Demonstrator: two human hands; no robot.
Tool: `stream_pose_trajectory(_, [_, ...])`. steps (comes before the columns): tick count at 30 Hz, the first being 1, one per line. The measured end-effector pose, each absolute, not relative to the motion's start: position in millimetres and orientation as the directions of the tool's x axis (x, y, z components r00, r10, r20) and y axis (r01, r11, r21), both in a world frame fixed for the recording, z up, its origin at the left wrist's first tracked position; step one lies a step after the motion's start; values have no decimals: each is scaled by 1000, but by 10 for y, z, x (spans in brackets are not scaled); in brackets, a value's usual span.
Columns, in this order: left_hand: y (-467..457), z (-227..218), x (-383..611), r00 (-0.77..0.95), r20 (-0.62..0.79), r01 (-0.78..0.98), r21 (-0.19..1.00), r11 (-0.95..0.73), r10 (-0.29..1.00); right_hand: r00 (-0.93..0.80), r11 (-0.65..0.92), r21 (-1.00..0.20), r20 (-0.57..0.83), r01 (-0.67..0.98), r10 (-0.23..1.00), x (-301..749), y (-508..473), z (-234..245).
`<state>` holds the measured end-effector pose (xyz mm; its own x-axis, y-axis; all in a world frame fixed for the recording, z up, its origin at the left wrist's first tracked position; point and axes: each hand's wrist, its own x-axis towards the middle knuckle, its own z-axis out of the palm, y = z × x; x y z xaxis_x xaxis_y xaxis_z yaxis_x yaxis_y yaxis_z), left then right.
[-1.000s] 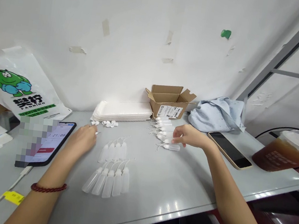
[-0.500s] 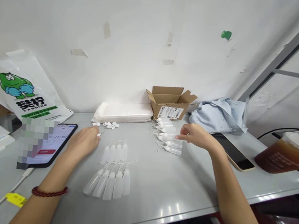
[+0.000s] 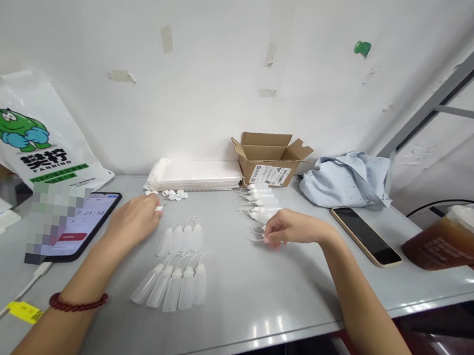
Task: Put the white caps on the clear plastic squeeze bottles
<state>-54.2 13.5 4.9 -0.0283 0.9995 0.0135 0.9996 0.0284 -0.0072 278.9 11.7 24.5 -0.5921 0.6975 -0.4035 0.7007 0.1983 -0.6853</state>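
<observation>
My left hand (image 3: 139,217) is closed at the back left of the table, pinching a small white needle-tip cap (image 3: 159,208) with a thin point sticking out. Just behind it lie loose white caps (image 3: 175,194). My right hand (image 3: 287,227) is curled over the nearest of a group of clear squeeze bottles (image 3: 261,195); its fingertips close at that bottle's neck, and the palm hides the bottle's body. Thin strips stick out leftward from these bottles. Between my hands, more bottles lie in a back row (image 3: 179,241) and a front row (image 3: 173,289), strips pointing away.
A stack of white padded sheets (image 3: 198,175) and an open cardboard box (image 3: 270,167) stand against the wall. At left are a lit phone (image 3: 88,228) and a printed bag (image 3: 47,137). A cloth bag (image 3: 347,179), dark phone (image 3: 365,236) and drink (image 3: 445,237) are at right.
My right hand has moved left and toward me, from the bottles' right ends onto the nearest bottle's neck. My left hand still holds the cap in nearly the same spot.
</observation>
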Motion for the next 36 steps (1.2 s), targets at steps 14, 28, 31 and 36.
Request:
stream_pose_trajectory(14, [90,-35,-261,136,192,917,347,-197,972,-801,340,-883,-64,324,596,2180,-266,81])
stream_pose_trajectory(28, [-96,-88,54,250,323,813,441,-379,913,-894,761,-560,76,328,441,1935,-414,-188])
stream_pose_trajectory(31, [-108,-88,74,236,355,791,471,-391,904,-882,788,-487,69,378,466,1963,-392,-182])
stream_pose_trajectory(36, [-127,-29,94,116,334,707,633,-314,935,-870,818,-396,85,417,485,1988,-383,-180])
